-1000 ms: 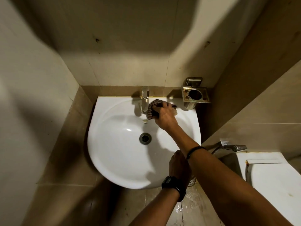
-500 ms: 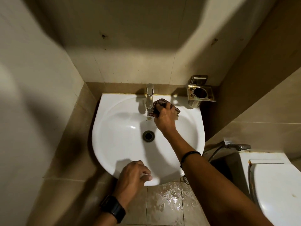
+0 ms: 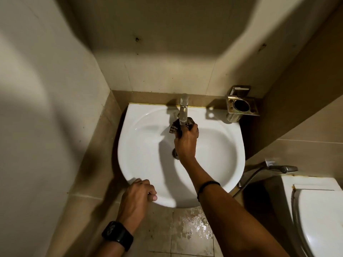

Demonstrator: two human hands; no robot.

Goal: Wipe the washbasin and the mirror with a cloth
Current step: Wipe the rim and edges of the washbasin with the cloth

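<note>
One white washbasin (image 3: pixel 148 145) is fixed into the corner, and one metal tap (image 3: pixel 183 112) stands at the middle of its back edge. Two hands are at work. The right hand (image 3: pixel 185 143) reaches over the bowl and is closed around one checked cloth (image 3: pixel 174 127), which is bunched against the tap's spout, over the back of the bowl. The left hand (image 3: pixel 138 197) is clamped on the washbasin's front rim, left of centre, with fingers curled over the edge. One black watch (image 3: pixel 117 235) is on the left wrist, and one dark band (image 3: pixel 207 185) circles the right. One metal cup holder (image 3: pixel 241 106) hangs on the wall by the back right corner. One spray hose (image 3: pixel 282 168) and one toilet (image 3: pixel 319 219) lie to the right.
</note>
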